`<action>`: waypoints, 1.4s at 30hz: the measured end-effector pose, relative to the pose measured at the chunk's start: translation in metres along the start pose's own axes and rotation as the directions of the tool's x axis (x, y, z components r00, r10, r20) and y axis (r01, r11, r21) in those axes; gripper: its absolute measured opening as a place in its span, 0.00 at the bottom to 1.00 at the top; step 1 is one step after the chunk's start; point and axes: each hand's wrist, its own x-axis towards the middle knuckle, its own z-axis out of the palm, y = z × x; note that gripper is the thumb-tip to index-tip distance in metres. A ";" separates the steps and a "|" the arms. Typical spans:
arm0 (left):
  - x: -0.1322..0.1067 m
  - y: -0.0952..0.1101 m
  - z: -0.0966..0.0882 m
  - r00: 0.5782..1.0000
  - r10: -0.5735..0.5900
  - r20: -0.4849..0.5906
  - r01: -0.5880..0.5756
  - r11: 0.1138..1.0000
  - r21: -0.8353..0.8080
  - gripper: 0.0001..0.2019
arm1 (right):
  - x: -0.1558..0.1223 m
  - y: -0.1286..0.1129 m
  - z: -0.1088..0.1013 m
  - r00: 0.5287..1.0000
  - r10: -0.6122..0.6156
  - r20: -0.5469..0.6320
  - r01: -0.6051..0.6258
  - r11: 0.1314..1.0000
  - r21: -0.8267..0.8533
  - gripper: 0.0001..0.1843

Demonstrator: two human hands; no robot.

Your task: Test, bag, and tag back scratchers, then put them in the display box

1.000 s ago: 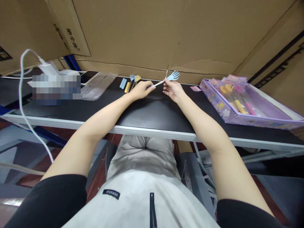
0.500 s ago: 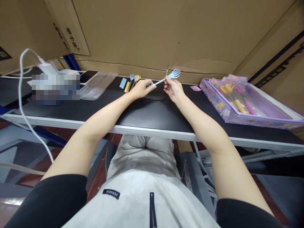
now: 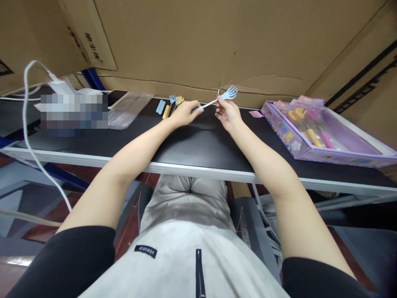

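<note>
A small blue hand-shaped scratcher (image 3: pixel 228 92) on a thin metal rod is held between both my hands above the black table (image 3: pixel 198 142). My left hand (image 3: pixel 183 113) is closed round its blue handle end. My right hand (image 3: pixel 228 112) pinches the rod just below the blue hand-shaped head. To the left of my left hand lie several more small scratchers and handles (image 3: pixel 170 104) in blue and yellow on the table.
A purple toy box (image 3: pixel 313 138) with yellow and pink pieces stands at the right. A clear plastic bag (image 3: pixel 127 110), a phone, a white charger (image 3: pixel 58 86) and its cable lie at the left. Cardboard boxes (image 3: pixel 198 45) wall the back. A pink slip (image 3: pixel 255 114) lies near the box.
The scratcher's head has shifted slightly up and to the right, and my right hand has moved a little closer to it. The view has tilted slightly.
</note>
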 end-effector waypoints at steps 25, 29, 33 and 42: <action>0.002 0.004 -0.004 1.000 -0.015 0.015 0.015 1.000 -0.009 0.14 | -0.006 -0.010 0.001 1.000 -0.016 -0.027 0.014 0.999 -0.050 0.26; 0.002 0.004 -0.005 0.999 -0.034 0.023 0.035 0.999 -0.005 0.14 | -0.004 -0.011 -0.001 0.999 -0.025 -0.037 0.023 0.998 -0.057 0.27; 0.002 0.003 -0.005 0.999 -0.035 0.025 0.035 0.999 -0.001 0.14 | -0.002 -0.011 -0.001 0.998 -0.019 -0.066 0.016 0.999 -0.038 0.27; 0.002 0.004 -0.006 0.999 -0.031 0.025 0.031 0.999 0.017 0.13 | -0.001 -0.012 -0.004 0.998 -0.037 -0.053 0.034 0.998 -0.049 0.27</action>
